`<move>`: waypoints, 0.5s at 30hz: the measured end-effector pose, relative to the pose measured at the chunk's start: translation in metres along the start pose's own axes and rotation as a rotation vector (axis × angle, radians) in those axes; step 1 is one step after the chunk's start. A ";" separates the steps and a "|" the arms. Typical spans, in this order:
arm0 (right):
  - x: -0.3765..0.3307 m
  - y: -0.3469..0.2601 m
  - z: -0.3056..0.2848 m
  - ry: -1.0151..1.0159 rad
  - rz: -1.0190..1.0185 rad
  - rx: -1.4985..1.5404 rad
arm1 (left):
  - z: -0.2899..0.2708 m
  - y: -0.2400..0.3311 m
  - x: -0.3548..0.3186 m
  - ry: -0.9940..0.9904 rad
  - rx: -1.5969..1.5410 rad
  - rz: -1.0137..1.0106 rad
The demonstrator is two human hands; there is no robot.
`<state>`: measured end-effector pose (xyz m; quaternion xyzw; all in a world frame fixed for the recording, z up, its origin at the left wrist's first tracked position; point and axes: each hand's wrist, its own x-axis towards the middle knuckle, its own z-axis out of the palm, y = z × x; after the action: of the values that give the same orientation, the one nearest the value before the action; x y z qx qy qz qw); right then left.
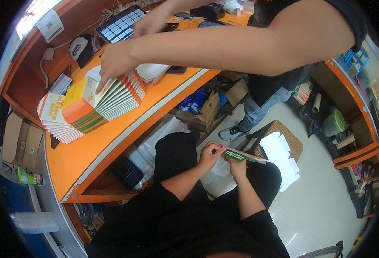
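Green-patterned flat carton point(240, 156) is pinched at its end by both hands, left hand point(209, 155) and right hand point(236, 166) raised over the lap, fingers pressed together.

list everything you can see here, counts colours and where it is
flat carton: one, white with a green dotted edge, held over the lap
stack of flat cartons: one fanned pile, orange, white and green, on the counter
counter: one, orange, curving along the left
keyboard: one, dark with pale keys, far end of counter
cap: one, black and white, beside the keyboard
unfolded carton blank: one, white, on the floor
woven mat: one, brown, under the blank
co-worker's hand: one, on top of the stack
left hand: one, pinching the flat carton's left end
right hand: one, gripping the flat carton from below
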<state>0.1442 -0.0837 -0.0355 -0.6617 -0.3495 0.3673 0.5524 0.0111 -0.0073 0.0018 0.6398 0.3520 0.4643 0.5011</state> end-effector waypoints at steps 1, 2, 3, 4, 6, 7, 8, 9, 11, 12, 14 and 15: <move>0.000 0.003 -0.002 -0.017 0.012 0.033 | 0.000 -0.001 0.000 -0.005 -0.017 -0.003; 0.000 0.006 -0.003 -0.057 -0.048 0.108 | 0.000 -0.002 0.000 -0.007 -0.054 -0.018; 0.000 0.008 -0.002 0.006 -0.102 -0.176 | 0.001 -0.003 0.000 -0.010 -0.092 -0.034; -0.001 0.009 -0.001 0.047 -0.227 -0.417 | 0.001 -0.003 0.000 -0.019 -0.134 -0.042; -0.002 0.005 0.000 0.071 -0.242 -0.490 | -0.001 -0.004 -0.002 -0.058 -0.116 -0.126; -0.001 0.000 -0.001 0.051 -0.132 -0.321 | -0.002 -0.004 -0.002 -0.080 -0.108 -0.164; -0.001 -0.007 -0.001 0.048 0.029 -0.176 | -0.003 -0.004 -0.002 -0.119 -0.094 -0.158; -0.002 -0.016 -0.001 0.013 0.066 0.026 | -0.004 -0.003 -0.003 -0.156 -0.078 -0.152; -0.004 -0.035 -0.002 -0.064 0.196 0.411 | -0.006 0.000 -0.004 -0.202 -0.077 -0.152; -0.004 -0.044 -0.001 -0.021 0.242 0.369 | -0.006 0.002 -0.004 -0.210 -0.093 -0.157; -0.005 -0.058 -0.001 -0.022 0.216 0.359 | -0.006 0.006 -0.005 -0.178 -0.204 -0.283; -0.005 -0.062 0.000 -0.003 0.243 0.350 | -0.006 0.007 -0.005 -0.138 -0.298 -0.402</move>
<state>0.1385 -0.0789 0.0258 -0.5926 -0.1989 0.4871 0.6100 0.0040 -0.0123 0.0079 0.5063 0.3649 0.3573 0.6949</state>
